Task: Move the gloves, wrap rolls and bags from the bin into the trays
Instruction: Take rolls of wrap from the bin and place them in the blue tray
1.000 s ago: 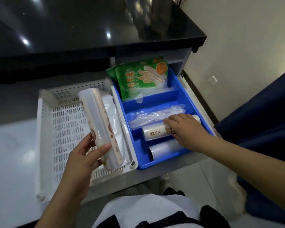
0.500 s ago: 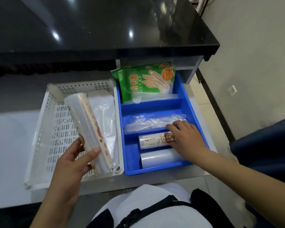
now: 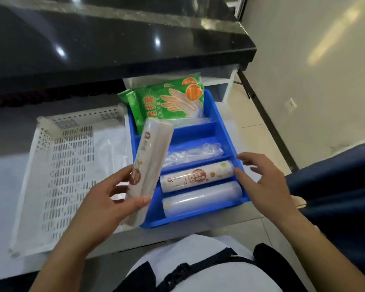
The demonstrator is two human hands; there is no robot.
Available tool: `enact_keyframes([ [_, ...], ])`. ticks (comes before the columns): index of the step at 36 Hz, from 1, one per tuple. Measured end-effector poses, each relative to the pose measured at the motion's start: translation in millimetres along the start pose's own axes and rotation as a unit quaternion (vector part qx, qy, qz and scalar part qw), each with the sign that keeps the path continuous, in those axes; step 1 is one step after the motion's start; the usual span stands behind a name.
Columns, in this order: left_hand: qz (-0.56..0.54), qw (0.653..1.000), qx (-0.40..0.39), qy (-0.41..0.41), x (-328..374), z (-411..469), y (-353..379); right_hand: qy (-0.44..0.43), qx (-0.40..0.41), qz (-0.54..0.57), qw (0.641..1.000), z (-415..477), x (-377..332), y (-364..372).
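- the black countertop (image 3: 114,39) overhangs the far side; its front edge sits above the far ends of both containers.
- the white perforated bin (image 3: 57,175) lies to your left, touching the blue tray (image 3: 226,131) side by side. bare perforated floor shows across the bin's left part, and a clear plastic bag (image 3: 112,148) lies along its right side.
- your left hand (image 3: 105,205) grips the lower half of a wrap roll (image 3: 150,157), with the thumb (image 3: 142,201) curled across the front and the fingers wrapped behind. the roll stands tilted and lifted, and its upper end is over the tray's left wall, just in front of the glove packs (image 3: 171,104).
- your right hand (image 3: 268,182) hovers at the tray's right rim with its fingers spread and loosely straight, holding nothing. the index fingertip is just beside the end of the printed roll (image 3: 198,175); you cannot tell if it touches.
- the glove packs lean upright in the far compartment.
- loose clear bags (image 3: 192,153) lie in the next one, with blue floor showing behind them.
- the printed roll fills the third compartment and a clear roll (image 3: 200,199) the nearest one, each lying crosswise.
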State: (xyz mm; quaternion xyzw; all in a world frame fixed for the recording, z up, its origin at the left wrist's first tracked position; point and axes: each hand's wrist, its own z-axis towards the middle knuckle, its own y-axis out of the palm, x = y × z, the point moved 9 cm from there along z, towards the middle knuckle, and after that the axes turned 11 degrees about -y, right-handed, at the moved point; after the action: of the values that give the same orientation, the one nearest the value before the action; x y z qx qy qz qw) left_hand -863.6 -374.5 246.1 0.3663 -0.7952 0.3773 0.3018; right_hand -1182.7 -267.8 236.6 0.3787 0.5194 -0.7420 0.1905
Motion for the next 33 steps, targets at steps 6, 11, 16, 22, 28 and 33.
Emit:
enact_keyframes([
  [6, 0.348, 0.932, -0.023, 0.101, 54.1, 17.7, 58.6, 0.011, -0.062, -0.034, 0.997, -42.4, 12.2, 1.9],
  [11, 0.541, 0.825, -0.029, 0.161, 71.2, 28.6, 104.8, 0.041, -0.018, -0.02, 0.999, -55.7, 16.7, -16.3],
  [16, 0.569, 0.799, -0.046, 0.191, 77.1, 32.0, 128.2, 0.092, -0.011, -0.003, 0.996, -74.7, 25.5, -18.0],
  [22, 0.558, 0.807, -0.066, 0.183, 69.5, 35.2, 146.7, 0.133, -0.029, 0.016, 0.991, -87.3, 32.4, -14.8],
  [28, 0.513, 0.837, -0.079, 0.172, 56.1, 41.2, 146.6, 0.141, -0.036, 0.022, 0.989, -87.2, 38.8, -17.0],
  [33, 0.224, 0.968, -0.045, 0.106, 56.4, 31.2, 114.6, 0.141, -0.055, 0.03, 0.988, -85.1, 41.5, -15.6],
])
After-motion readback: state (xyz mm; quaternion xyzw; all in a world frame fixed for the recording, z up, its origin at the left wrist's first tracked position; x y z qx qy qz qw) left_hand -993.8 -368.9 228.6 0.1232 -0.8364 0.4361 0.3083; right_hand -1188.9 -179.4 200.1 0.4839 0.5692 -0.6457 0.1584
